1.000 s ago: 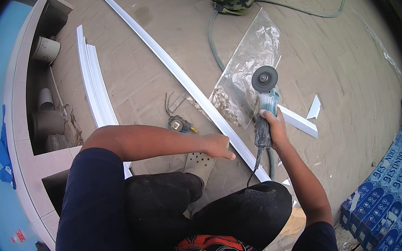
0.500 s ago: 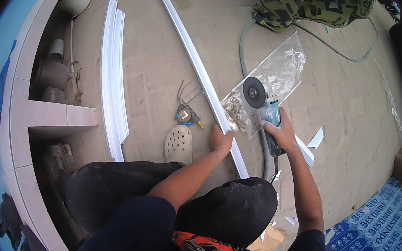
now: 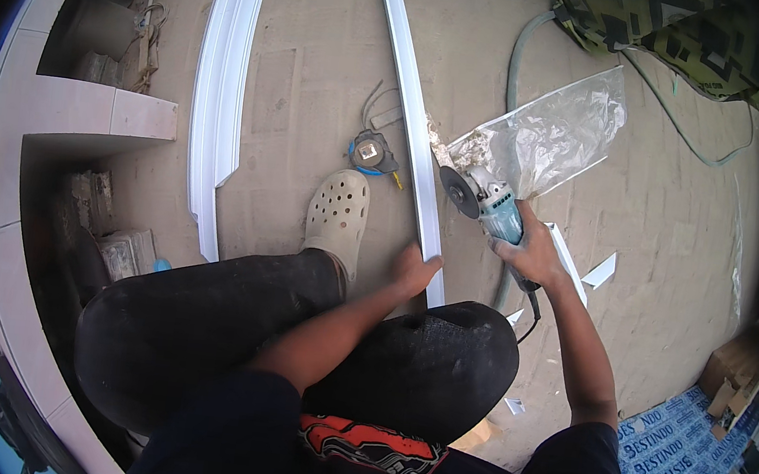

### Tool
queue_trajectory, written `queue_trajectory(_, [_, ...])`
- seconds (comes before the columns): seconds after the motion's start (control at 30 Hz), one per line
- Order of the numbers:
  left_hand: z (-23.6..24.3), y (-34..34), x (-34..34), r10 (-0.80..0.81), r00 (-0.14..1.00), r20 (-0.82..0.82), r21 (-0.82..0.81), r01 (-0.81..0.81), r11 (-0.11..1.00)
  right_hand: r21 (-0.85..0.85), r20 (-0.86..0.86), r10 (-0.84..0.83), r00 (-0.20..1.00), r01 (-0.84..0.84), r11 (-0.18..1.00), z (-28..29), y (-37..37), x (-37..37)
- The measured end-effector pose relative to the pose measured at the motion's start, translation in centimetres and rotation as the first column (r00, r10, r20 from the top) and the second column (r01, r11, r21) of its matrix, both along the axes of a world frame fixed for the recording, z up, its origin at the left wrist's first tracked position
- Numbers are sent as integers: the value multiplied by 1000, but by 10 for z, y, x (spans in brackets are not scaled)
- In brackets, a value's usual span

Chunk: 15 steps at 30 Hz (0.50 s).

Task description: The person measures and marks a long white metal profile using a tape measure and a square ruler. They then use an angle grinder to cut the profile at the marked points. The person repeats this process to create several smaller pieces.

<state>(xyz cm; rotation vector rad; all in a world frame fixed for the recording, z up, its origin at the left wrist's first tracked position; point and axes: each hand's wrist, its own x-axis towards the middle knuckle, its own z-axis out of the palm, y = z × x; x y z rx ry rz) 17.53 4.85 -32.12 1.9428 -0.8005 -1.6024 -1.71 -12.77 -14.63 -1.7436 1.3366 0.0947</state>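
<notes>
left hand (image 3: 411, 271): fingers grasping white strip (image 3: 416, 129); right hand (image 3: 537, 255): fingers wrapped round angle grinder (image 3: 499, 215)

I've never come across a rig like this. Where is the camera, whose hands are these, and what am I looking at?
There is no machine arm here: a person works bare-handed, filmed by a wide fisheye camera worn on the head, looking down, so edges bend. Their left hand holds a long white strip near its closer end. Their right hand grips an angle grinder, its disc beside the strip. On the floor lie a tape measure, clear plastic sheet, and more white strips.
</notes>
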Motion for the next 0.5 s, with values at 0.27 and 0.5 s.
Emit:
queue_trajectory(0.27, [11,19,3,-168,986,-8,82,168,982,41,-35,154,988,-152,987,-12,10,-9])
queue_trajectory(0.5, [3,-2,15,28,995,100,-56,-22,998,-148,27,191,981,-185,971,-36,14,-19])
